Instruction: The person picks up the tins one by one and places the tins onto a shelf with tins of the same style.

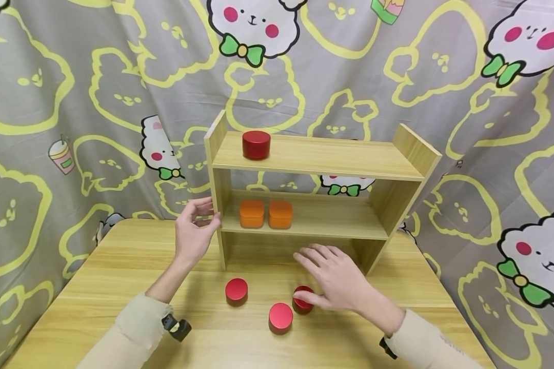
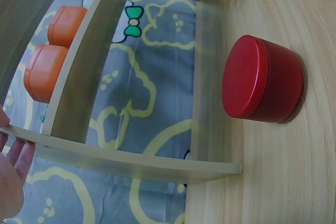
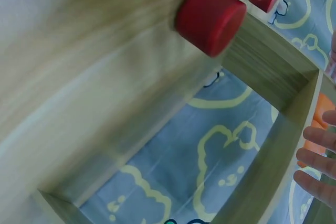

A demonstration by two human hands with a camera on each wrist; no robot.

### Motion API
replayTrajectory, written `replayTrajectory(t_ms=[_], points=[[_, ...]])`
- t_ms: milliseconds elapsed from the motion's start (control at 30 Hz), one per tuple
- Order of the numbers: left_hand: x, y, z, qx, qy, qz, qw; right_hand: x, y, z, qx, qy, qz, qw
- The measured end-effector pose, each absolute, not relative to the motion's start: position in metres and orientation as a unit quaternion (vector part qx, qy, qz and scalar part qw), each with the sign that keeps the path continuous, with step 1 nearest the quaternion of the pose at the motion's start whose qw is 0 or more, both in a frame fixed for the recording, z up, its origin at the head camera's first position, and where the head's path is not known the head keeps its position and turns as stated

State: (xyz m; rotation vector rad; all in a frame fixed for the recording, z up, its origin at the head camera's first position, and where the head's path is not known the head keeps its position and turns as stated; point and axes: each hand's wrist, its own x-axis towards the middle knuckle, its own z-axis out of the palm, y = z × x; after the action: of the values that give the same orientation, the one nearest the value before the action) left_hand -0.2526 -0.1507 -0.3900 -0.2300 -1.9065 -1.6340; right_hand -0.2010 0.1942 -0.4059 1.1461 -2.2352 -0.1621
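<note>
While round and red, tin (image 1: 302, 300) sits under right hand (image 1: 339, 279).

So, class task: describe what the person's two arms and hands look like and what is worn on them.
Both hands are bare. The left hand and right hand come out of long, pale beige sleeves. A small black device is strapped at the left wrist, and a dark strap shows at the right wrist. No rings show.

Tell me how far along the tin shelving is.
Done: one red tin stands on the top shelf, two orange tins on the middle shelf. In hand: the right hand hovers over a red tin on the table; the left hand touches the shelf's side panel. Left: three red tins on the table.
</note>
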Motion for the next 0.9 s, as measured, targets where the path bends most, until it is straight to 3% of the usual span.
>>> replayTrajectory(t_ms=[900], points=[[-0.251, -0.15, -0.39, -0.09, -0.72, -0.615, 0.309, -0.201, 0.208, -0.458, 0.474, -0.842, -0.052, 0.252]])
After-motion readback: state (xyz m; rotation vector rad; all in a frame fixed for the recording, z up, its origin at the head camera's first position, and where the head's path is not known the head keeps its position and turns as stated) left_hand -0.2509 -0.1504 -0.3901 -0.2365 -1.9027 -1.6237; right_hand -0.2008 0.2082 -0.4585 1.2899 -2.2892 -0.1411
